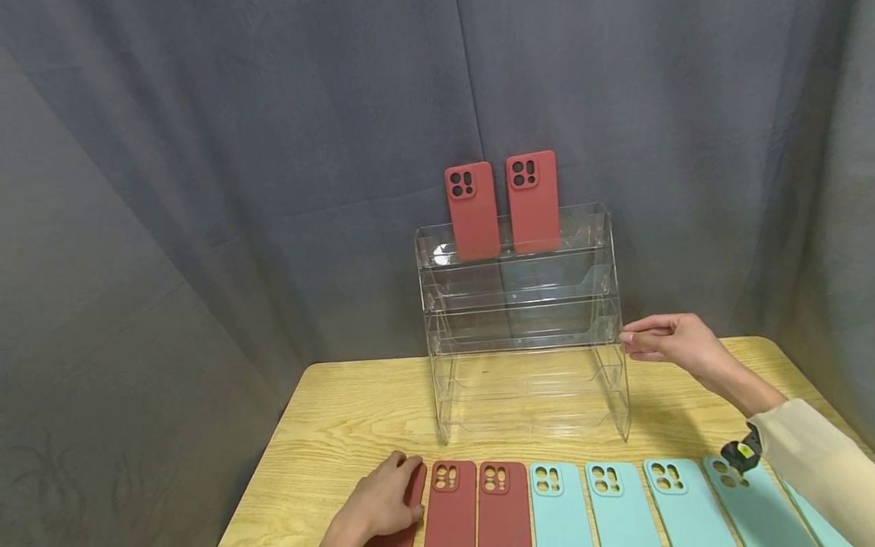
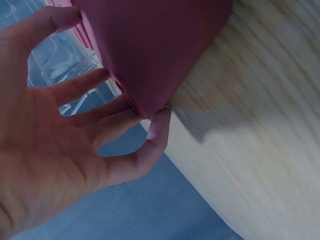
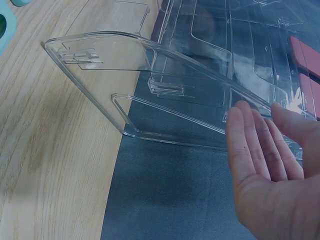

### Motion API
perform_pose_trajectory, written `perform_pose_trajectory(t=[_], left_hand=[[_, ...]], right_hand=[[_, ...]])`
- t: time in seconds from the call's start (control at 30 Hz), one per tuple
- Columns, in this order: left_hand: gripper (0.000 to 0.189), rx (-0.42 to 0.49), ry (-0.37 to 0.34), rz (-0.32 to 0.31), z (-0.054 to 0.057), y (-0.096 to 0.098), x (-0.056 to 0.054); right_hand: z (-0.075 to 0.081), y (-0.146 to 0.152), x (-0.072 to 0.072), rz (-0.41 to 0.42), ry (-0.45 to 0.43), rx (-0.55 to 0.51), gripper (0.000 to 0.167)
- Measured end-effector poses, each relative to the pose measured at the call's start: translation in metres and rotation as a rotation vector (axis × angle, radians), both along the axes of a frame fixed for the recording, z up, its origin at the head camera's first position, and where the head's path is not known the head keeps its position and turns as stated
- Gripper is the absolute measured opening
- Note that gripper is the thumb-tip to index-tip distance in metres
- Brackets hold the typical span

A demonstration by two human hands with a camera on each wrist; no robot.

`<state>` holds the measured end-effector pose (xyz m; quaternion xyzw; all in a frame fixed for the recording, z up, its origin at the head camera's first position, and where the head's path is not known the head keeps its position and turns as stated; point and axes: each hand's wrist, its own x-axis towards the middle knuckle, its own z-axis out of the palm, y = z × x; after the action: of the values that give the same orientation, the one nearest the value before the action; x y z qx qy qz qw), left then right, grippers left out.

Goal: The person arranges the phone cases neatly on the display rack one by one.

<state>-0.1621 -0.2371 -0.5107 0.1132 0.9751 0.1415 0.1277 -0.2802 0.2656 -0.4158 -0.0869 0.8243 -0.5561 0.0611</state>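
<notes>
A dark red phone case [image 1: 415, 486] at the left end of the front row is held along its edges by my left hand [image 1: 383, 501]. In the left wrist view, the thumb and fingertips sit on the rim of this case [image 2: 155, 50], which looks tilted off the wood. My right hand [image 1: 683, 349] is at the right side of a clear tiered rack [image 1: 522, 308]. Seen from the right wrist, its fingers [image 3: 242, 135] are nearly straight, with the fingertips against the rack's side panel. Two red phone cases [image 1: 476, 216] [image 1: 535, 205] lean upright in the top tier.
Two more dark red cases [image 1: 450, 509] and several mint green cases [image 1: 562, 509] lie in a row along the front of the wooden table [image 1: 342, 410]. Grey curtains [image 1: 307, 152] hang behind the rack and at both sides.
</notes>
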Motion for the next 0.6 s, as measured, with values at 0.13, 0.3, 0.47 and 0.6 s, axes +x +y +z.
perform_pose_trajectory(t=[0.13,0.3,0.47,0.6], left_hand=[[0.075,-0.007,0.020,-0.011,0.000,-0.001,0.000],[0.074,0.006,0.076,-0.006,-0.003,-0.002,0.000],[0.071,0.011,0.198,0.004,0.001,-0.002,-0.003],[0.070,-0.006,0.326,0.014,0.010,0.001,-0.008]], right_hand=[[-0.001,0.000,0.000,0.003,0.001,-0.005,0.052],[-0.001,0.000,-0.001,0.004,0.003,-0.003,0.052],[-0.002,0.000,0.000,0.002,0.002,0.002,0.053],[-0.002,0.000,0.001,0.000,0.004,0.015,0.053]])
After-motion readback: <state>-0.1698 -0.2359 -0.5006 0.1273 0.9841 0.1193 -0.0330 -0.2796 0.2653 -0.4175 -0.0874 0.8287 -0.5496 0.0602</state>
